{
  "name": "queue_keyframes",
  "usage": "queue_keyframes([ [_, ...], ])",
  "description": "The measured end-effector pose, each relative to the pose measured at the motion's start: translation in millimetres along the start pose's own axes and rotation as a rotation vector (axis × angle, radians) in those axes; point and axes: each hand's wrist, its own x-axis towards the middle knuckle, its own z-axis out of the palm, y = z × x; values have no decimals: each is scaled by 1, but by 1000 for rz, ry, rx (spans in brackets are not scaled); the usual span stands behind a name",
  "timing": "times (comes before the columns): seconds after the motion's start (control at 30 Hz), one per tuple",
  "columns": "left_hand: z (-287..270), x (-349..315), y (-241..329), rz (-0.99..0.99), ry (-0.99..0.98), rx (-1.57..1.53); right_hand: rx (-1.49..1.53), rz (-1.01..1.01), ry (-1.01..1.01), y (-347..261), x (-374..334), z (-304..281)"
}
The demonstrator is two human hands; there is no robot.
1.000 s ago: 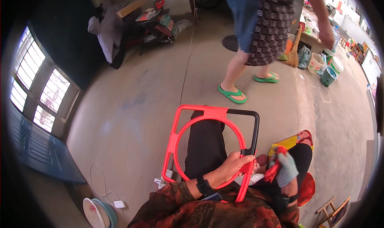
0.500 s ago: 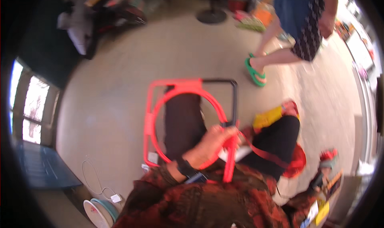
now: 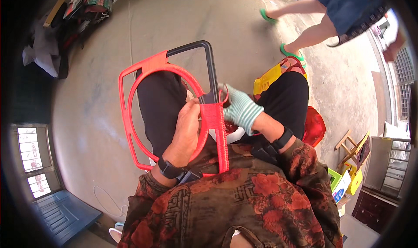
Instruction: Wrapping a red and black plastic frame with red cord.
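Note:
A square frame with rounded corners and an inner ring [image 3: 125, 111] lies tilted over my lap. Red cord is wound around most of it; the upper right corner [image 3: 208, 58] is bare black tube. My bare left hand [image 3: 186, 126] grips the frame where ring and right side meet. At that side's wrapped end, my right hand [image 3: 240, 107], in a pale green striped glove, is closed on a strand of red cord [image 3: 225, 93] that loops beside the black tube. Its fingertips are partly hidden behind the frame.
Another person's legs [image 3: 307, 34] in green sandals are at the upper right. A yellow and red bag [image 3: 269, 80] lies by my right knee. A blue low table [image 3: 65, 213] stands at lower left, a small wooden stool [image 3: 348, 142] at right.
My right hand has come from far out at the right to the frame's side, bringing the strand in. The view has shifted, and the other person has stepped along at the upper right.

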Motion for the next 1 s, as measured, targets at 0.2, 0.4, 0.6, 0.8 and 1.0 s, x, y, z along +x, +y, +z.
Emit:
queue_keyframes([
  [0.2, 7, -6, 3, 486, 187, 158, 534, 165, 428, -8, 14, -15],
  [0.4, 20, -28, 13, 1109, 221, 769, -679, -617, 292, -93, -7, -4],
  [0.6, 23, -31, 15, 1153, 164, 571, -103, -469, 219, -68, -5, 9],
  [0.8, 12, -4, 8, 468, 125, 165, -673, -322, 385, -62, -41, -61],
  [1.0, 5, -3, 6, 339, 46, 112, -644, 85, 537, -24, -74, -111],
])
